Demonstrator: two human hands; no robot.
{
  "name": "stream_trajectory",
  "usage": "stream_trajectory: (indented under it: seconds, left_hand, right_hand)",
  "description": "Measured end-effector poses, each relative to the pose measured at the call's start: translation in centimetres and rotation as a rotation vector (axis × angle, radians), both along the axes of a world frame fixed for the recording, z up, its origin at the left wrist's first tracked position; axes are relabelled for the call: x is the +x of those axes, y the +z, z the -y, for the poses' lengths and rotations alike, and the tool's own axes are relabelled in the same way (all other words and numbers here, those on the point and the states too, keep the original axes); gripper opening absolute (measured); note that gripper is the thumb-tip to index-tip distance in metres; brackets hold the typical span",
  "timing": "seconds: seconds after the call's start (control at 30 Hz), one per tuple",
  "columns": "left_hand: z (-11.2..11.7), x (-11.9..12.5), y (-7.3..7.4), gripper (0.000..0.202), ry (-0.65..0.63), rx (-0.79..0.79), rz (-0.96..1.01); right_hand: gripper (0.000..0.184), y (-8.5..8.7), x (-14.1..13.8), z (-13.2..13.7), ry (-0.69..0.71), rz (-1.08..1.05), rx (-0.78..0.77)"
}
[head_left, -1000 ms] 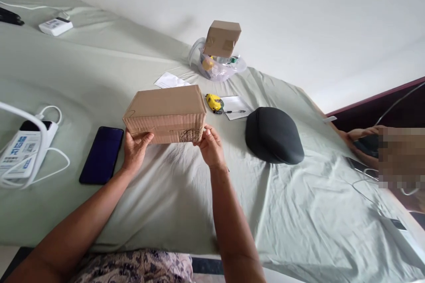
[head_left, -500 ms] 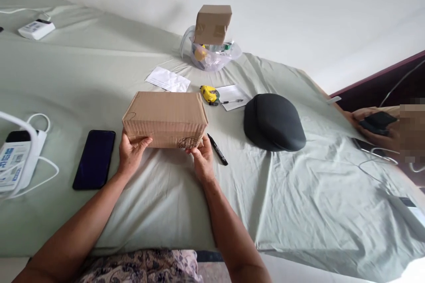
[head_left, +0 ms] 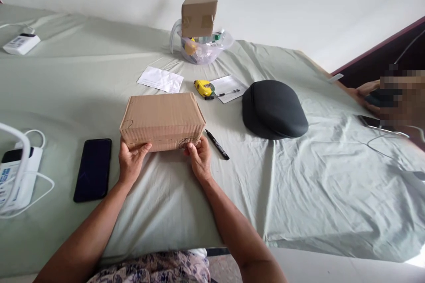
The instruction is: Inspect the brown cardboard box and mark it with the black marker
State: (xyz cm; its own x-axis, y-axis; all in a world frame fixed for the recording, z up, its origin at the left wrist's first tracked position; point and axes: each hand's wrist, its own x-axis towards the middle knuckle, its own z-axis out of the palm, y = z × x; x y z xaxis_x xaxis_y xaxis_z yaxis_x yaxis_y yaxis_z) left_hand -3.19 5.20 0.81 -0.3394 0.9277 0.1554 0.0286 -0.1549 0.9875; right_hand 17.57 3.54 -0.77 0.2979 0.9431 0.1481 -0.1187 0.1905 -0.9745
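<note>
A long brown cardboard box rests on the pale green sheet in front of me. My left hand grips its near left bottom edge, thumb on the front face. My right hand holds the near right bottom corner, beside a dark scribble on the box front. A black marker pen lies on the sheet just right of my right hand.
A dark phone lies left of the box, a white charger with cables further left. Behind: white paper, yellow tape measure, notepad with pen, clear bowl topped by a small box. A black case sits right. Another person's hand is at far right.
The box has come down to rest on the sheet, and my hands have shifted to its lower front edge. The black marker now shows beside my right hand.
</note>
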Motion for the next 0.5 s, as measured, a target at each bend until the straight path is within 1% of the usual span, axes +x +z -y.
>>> stream_trajectory:
  seconds: [0.1, 0.27, 0.4, 0.5]
  left_hand:
    - [-0.1, -0.3, -0.6, 0.082, -0.054, -0.010, 0.005]
    - [-0.2, -0.7, -1.7, 0.091, -0.008, 0.014, -0.157]
    - [-0.2, -0.2, -1.6, 0.090, -0.028, 0.016, -0.092]
    - [-0.3, 0.0, -1.3, 0.088, -0.033, 0.003, -0.050]
  right_hand:
    - [0.053, 0.3, 0.2, -0.1, 0.003, 0.020, 0.016]
    - [0.043, 0.3, 0.2, -0.7, -0.021, 0.010, -0.034]
    - [0.042, 0.1, 0.1, -1.0, -0.039, -0.019, -0.064]
    - [0.040, 0.1, 0.2, -1.0, -0.034, 0.049, -0.111]
